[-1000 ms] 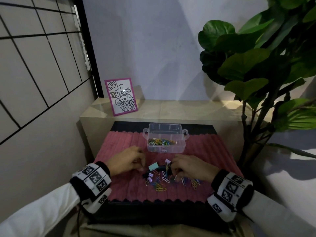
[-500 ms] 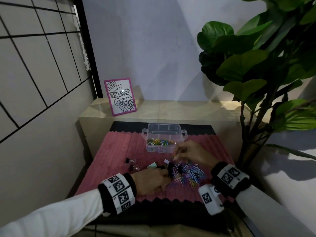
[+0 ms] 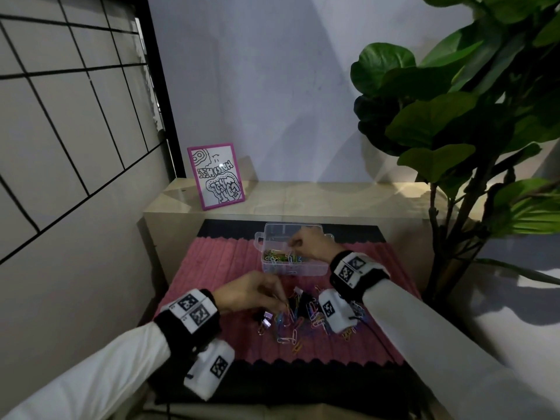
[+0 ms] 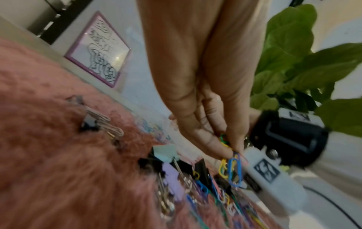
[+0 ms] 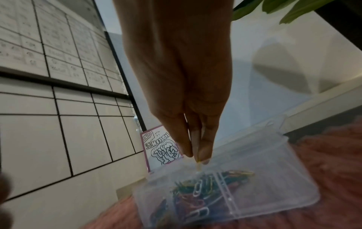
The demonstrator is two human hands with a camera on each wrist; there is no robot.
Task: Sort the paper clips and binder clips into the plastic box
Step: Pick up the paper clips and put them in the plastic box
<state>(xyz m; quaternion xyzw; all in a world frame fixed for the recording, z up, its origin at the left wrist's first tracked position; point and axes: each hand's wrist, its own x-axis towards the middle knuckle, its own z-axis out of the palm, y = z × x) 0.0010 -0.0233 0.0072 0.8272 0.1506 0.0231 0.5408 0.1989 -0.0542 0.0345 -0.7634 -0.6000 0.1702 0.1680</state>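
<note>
While the right hand (image 3: 309, 245) pinches a yellow paper clip (image 5: 198, 166) over the clear plastic box (image 3: 312, 269), the left hand (image 3: 251, 294) grasps several coloured paper clips (image 4: 231, 167). Loose binder clips (image 3: 266, 319) lie beneath on the pink mat (image 3: 218, 268).

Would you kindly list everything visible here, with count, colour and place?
Clear plastic box: one, far end of mat, holds coloured paper clips.
Loose paper clips: many, mixed colours, near end of mat.
Binder clips: several, black, lilac, in the pile.
Pink ribbed mat: one, under everything.
Framed drawing: one, purple frame, on ledge.
Leafy plant: one, green, right.
Left hand: pinches paper clips over pile.
Right hand: pinches a clip over box.
</note>
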